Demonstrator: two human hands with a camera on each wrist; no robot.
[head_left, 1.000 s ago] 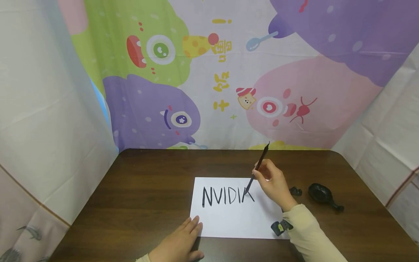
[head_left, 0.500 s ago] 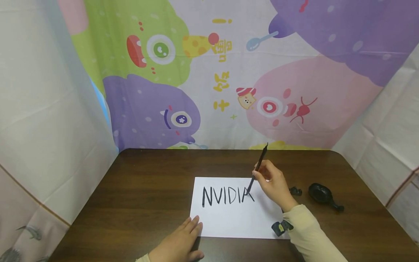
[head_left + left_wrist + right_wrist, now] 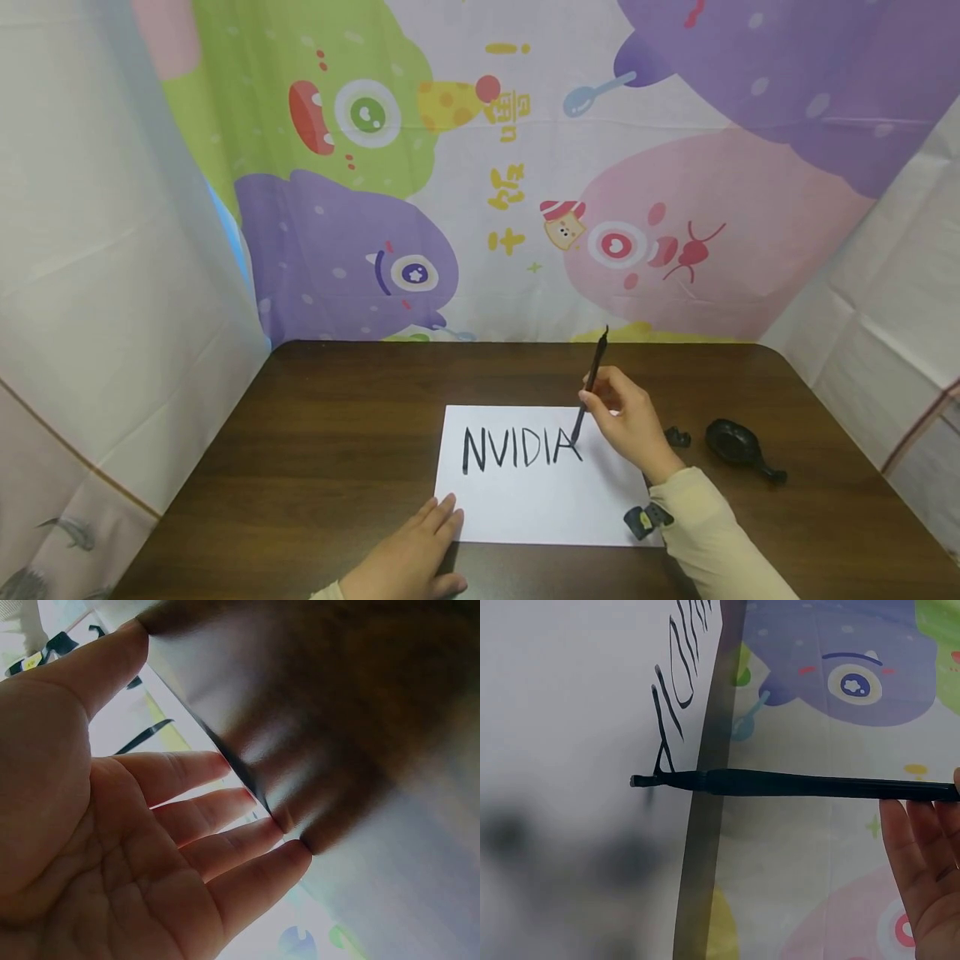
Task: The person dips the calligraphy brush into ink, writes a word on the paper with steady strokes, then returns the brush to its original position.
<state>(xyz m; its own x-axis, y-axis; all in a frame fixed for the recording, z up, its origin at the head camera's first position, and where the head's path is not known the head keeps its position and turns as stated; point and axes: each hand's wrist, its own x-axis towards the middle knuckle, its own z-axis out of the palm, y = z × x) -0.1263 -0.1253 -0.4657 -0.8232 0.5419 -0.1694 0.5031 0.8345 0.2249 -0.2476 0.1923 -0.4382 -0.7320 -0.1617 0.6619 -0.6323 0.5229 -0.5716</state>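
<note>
A sheet of white paper (image 3: 525, 508) lies on the table, with "NVIDIA" lettered across it in black strokes (image 3: 517, 448). My right hand (image 3: 630, 421) pinches a slim black calligraphy brush (image 3: 595, 367) between fingers and thumb, its small hanging loop at the top. In the head view the brush tip meets the last letter A, near its right leg. The right wrist view shows the brush (image 3: 780, 782) lengthwise over the lettering. My left hand (image 3: 412, 550) rests flat at the paper's lower left corner, fingers extended; the left wrist view shows its palm (image 3: 127, 847).
A black gourd-shaped dish (image 3: 733, 442) stands to the right of the paper, with a small black object (image 3: 678, 437) half behind the right wrist. A black wrist device (image 3: 641, 522) sits by the right cuff. A cartoon-printed curtain (image 3: 495, 292) hangs behind the brown table (image 3: 337, 417).
The brush tip has slid rightward across the letter A, from its left leg towards its right, adding a crossbar. The brush's top has tipped leftward. My left hand has stayed still.
</note>
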